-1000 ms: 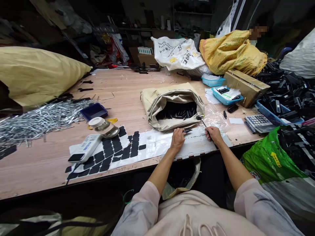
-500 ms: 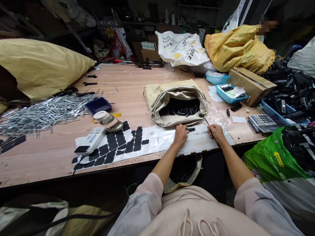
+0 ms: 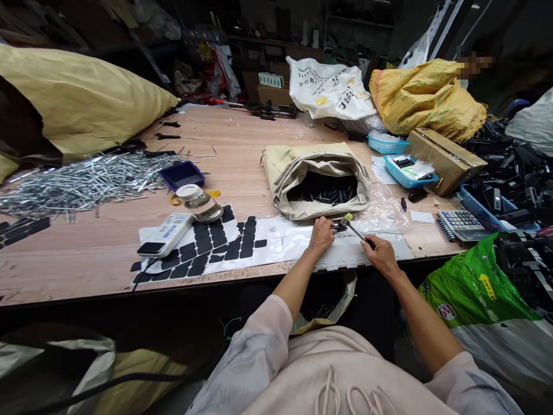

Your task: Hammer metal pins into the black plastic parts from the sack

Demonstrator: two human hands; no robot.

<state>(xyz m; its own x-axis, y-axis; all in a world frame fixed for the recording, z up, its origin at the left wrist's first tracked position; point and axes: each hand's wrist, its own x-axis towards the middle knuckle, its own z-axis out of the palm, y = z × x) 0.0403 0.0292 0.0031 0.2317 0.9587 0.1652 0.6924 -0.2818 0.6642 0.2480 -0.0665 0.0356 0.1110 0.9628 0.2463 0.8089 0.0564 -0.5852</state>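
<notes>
While pinned flat on the white sheet just in front of the sack, a small black part sits under the left hand, fingers pressed together on its near end. Long axis of the part roughly left to right, free end pointing toward the hammer. Right hand closed round the dark hammer handle, further from the sack and to the right of the part. Hammer shaft slanted up and left from that grip, head touching or just over the part's free end; cannot tell which. Left hand plainly the nearer one to the part, right hand reaching it only through the tool. Part thus up and left of the right grip, just beside the left fingertips.

Left of the sack on the same sheet: rows of black pads, a white handheld device and a lidded jar. Further left, a heap of metal rods. Right of the sack, a calculator near the tabletop edge.
</notes>
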